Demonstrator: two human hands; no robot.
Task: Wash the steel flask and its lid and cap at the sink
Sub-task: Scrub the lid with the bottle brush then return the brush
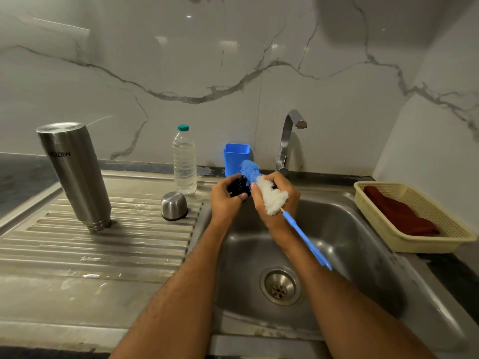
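The steel flask (75, 174) stands upside down on the ribbed drainboard (103, 244) at the left. Its steel cap (174, 206) sits mouth-down on the drainboard near the sink edge. My left hand (225, 200) grips the black lid (239, 186) above the back of the sink (337, 237). My right hand (274, 200) holds a bottle brush (272, 195) by its blue and white bristles, pressed against the lid. The brush's blue handle sticks out toward the lower right. Much of the lid is hidden by fingers and bristles.
A clear water bottle (184, 161) and a blue plastic holder (236, 158) stand at the back wall. The tap (289, 138) rises behind the sink with no water running. A cream basket (412, 216) with a dark red cloth sits on the right. The drain (280, 286) lies below my arms.
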